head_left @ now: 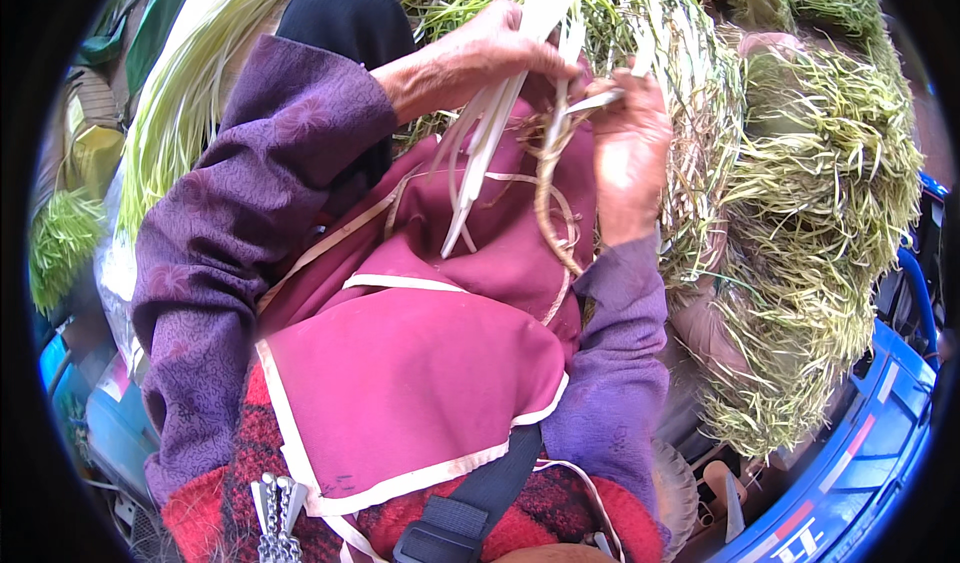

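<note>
My left hand (pixel 475 58) is closed around a small bunch of long white stalks (pixel 490 148), whose loose ends hang down over my maroon apron (pixel 430 363). They look like the pale stems of garlic chives. Just to the right, my right hand (pixel 632 138) is closed, with thumb and fingers pinching a white stalk that crosses toward the left hand. A brown twisted strand (pixel 545 198), perhaps withered leaves, dangles between the hands onto the apron. Behind them lies a heap of green leafy stalks (pixel 680 93), some browned.
Large bundles of yellow-green leaves (pixel 810 193) are stacked at the right, above a blue vehicle side panel (pixel 850 453). Long cleaned pale stalks (pixel 185 93) lie at the upper left. A bright green bunch (pixel 65 243) sits at the far left. My dark-clad knee (pixel 345 18) rises beside the left hand.
</note>
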The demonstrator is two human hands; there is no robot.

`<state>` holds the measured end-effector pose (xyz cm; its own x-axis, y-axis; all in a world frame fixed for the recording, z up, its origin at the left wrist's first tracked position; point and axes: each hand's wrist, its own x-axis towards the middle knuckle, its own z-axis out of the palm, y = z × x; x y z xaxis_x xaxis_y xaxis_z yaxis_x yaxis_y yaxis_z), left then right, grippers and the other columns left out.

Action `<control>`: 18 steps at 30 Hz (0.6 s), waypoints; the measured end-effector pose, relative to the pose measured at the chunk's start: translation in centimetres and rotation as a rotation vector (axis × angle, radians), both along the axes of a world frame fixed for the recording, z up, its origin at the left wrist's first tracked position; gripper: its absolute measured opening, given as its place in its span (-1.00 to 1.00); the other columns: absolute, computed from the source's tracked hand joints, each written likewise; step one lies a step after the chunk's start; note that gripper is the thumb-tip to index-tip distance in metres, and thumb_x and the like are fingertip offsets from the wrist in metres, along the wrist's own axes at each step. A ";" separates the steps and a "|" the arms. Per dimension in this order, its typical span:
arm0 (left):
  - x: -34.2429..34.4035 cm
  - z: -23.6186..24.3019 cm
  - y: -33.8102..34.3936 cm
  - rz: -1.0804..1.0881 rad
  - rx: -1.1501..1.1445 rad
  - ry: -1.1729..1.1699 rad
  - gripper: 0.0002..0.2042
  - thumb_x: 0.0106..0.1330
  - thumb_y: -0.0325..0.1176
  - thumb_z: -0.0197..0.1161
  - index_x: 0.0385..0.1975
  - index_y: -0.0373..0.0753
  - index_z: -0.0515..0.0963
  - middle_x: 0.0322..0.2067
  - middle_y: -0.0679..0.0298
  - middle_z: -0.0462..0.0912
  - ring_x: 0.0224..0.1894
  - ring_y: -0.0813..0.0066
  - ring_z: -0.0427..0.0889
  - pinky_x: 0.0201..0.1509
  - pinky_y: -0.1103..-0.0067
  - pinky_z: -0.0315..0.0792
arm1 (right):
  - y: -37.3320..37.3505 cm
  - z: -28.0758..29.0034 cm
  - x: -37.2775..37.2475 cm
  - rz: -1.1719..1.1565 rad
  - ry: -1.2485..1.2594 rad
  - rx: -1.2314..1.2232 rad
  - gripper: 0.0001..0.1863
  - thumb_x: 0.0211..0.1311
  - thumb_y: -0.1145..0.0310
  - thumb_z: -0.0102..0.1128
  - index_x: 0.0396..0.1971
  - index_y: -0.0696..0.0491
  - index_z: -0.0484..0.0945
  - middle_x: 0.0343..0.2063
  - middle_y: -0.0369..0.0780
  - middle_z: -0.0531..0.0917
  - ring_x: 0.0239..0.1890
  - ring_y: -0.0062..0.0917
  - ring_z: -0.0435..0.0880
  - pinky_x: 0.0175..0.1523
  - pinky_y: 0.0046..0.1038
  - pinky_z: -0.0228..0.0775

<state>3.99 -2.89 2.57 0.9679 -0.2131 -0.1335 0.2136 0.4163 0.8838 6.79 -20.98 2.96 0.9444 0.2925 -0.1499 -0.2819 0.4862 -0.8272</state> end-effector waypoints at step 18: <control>0.7 1.3 3.3 0.131 -0.282 0.112 -0.85 0.13 -0.42 0.23 -0.36 -0.31 0.48 -0.39 0.17 0.62 -0.39 0.48 0.61 -0.33 0.60 0.53 | -12.6 2.8 -3.3 -0.136 -0.481 -1.168 -0.60 -0.06 0.57 0.27 -0.12 0.13 0.50 -0.38 -0.21 0.62 -0.47 -0.68 0.54 -0.35 -0.65 0.41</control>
